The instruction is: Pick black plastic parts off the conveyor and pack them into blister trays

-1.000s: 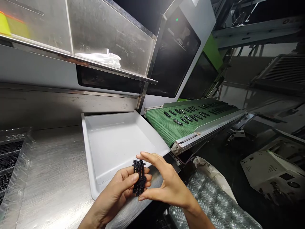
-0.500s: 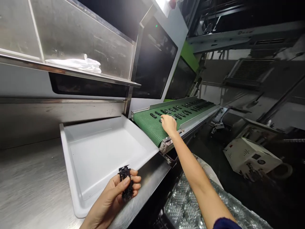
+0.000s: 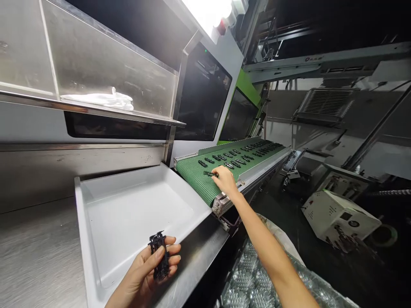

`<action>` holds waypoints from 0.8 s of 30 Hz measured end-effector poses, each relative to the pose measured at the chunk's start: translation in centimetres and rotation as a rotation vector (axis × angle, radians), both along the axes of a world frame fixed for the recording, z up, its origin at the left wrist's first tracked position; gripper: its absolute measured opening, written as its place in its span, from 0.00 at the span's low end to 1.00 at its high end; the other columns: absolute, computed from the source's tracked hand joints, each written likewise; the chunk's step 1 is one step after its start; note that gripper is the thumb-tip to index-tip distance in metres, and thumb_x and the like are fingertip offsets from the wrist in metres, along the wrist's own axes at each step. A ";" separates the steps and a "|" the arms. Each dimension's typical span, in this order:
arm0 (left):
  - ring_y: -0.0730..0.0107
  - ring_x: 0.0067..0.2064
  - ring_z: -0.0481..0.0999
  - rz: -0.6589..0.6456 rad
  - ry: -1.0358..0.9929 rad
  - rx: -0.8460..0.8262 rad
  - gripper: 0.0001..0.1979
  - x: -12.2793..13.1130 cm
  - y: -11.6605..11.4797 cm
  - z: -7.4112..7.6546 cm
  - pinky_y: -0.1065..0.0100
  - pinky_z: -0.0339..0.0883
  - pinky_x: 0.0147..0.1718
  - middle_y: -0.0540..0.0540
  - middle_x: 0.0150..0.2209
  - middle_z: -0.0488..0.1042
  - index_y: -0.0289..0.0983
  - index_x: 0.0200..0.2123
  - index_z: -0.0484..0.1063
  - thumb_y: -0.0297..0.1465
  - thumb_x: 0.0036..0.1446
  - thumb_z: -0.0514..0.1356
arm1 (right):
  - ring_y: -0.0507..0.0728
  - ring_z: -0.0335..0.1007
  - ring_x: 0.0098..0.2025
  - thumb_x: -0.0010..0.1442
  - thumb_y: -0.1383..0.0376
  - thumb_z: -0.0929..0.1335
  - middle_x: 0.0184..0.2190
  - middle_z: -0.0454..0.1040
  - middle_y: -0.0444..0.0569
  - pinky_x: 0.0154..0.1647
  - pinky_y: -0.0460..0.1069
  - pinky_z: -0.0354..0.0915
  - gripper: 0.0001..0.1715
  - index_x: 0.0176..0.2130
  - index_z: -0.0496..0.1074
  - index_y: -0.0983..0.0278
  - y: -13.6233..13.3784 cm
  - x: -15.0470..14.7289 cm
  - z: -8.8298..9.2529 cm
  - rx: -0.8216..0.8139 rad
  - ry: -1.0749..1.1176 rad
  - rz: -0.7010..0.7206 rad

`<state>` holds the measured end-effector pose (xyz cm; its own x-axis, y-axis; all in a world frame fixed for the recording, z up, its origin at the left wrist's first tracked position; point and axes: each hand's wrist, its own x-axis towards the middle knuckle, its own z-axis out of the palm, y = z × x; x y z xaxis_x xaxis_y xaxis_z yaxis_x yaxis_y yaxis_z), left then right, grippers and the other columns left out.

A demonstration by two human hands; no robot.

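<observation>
Right hand (image 3: 225,180) has moved out to the green mesh conveyor belt (image 3: 199,175), pinching a black moulded part (image 3: 210,173), hands well apart, left hand (image 3: 141,271) clamping a black plastic frame (image 3: 158,256) above the white tray (image 3: 118,173); belt drag or a weak pinch could drop either piece.

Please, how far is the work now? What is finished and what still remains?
Done: the left hand holds one black plastic frame. In hand: the right hand touches a black part on the green conveyor belt. Remaining: many more black parts lie in rows on the belt; the white tray shows none.
</observation>
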<state>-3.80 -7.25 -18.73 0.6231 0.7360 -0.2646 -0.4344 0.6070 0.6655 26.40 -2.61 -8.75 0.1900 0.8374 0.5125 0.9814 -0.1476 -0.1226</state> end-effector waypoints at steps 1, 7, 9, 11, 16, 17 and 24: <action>0.65 0.38 0.81 -0.019 -0.002 -0.033 0.18 -0.1 0.1 -0.2 0.68 0.76 0.39 0.42 0.41 0.81 0.35 0.42 0.77 0.34 0.47 0.72 | 0.56 0.71 0.47 0.64 0.71 0.67 0.42 0.75 0.52 0.51 0.52 0.68 0.05 0.40 0.73 0.67 -1.1 -1.6 -0.3 0.019 0.008 0.072; 0.66 0.35 0.80 -0.139 -0.083 -0.126 0.15 0.6 -0.1 -1.1 0.68 0.75 0.36 0.42 0.38 0.81 0.33 0.36 0.79 0.33 0.44 0.74 | 0.54 0.73 0.46 0.63 0.75 0.64 0.42 0.76 0.51 0.48 0.48 0.70 0.12 0.37 0.75 0.63 -8.4 -10.8 -4.3 0.215 0.194 0.838; 0.68 0.34 0.78 -0.124 -0.136 -0.075 0.13 0.9 -0.2 -1.0 0.69 0.73 0.36 0.46 0.34 0.80 0.35 0.33 0.79 0.34 0.44 0.74 | 0.55 0.71 0.50 0.63 0.75 0.63 0.47 0.75 0.54 0.52 0.49 0.70 0.14 0.43 0.75 0.64 -9.7 -11.9 -4.7 0.145 0.168 0.930; 0.69 0.35 0.76 -0.091 -0.138 0.010 0.12 0.9 -0.1 -0.8 0.70 0.71 0.36 0.49 0.32 0.79 0.37 0.33 0.79 0.35 0.45 0.73 | 0.56 0.68 0.56 0.64 0.73 0.64 0.53 0.72 0.55 0.58 0.51 0.66 0.16 0.50 0.72 0.65 -10.3 -12.2 -4.4 -0.005 0.106 0.929; 0.70 0.35 0.72 0.018 -0.010 0.280 0.12 0.6 0.3 -0.2 0.72 0.65 0.36 0.51 0.30 0.77 0.38 0.36 0.79 0.37 0.49 0.71 | 0.62 0.58 0.64 0.59 0.54 0.72 0.62 0.63 0.58 0.66 0.55 0.58 0.31 0.55 0.67 0.69 -10.5 -12.5 -3.7 -0.210 -0.113 0.863; 0.71 0.33 0.71 0.028 0.011 0.323 0.12 0.5 0.4 -0.2 0.73 0.64 0.34 0.51 0.29 0.77 0.38 0.36 0.79 0.37 0.49 0.71 | 0.63 0.59 0.63 0.59 0.55 0.72 0.61 0.65 0.57 0.66 0.55 0.57 0.29 0.53 0.69 0.69 -10.5 -12.6 -3.7 -0.198 -0.148 0.849; 0.69 0.36 0.72 -0.015 0.007 0.335 0.16 0.2 0.4 -0.3 0.72 0.65 0.37 0.49 0.34 0.78 0.38 0.40 0.80 0.40 0.49 0.70 | 0.62 0.65 0.58 0.60 0.59 0.72 0.55 0.71 0.57 0.67 0.57 0.54 0.24 0.50 0.69 0.70 -10.4 -13.3 -3.5 -0.140 -0.257 0.872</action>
<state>-3.61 -6.88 -19.04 0.6335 0.7736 -0.0138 -0.4216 0.3601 0.8322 13.08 -12.98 -12.23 -0.6433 0.6885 0.3350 0.7470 0.6602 0.0776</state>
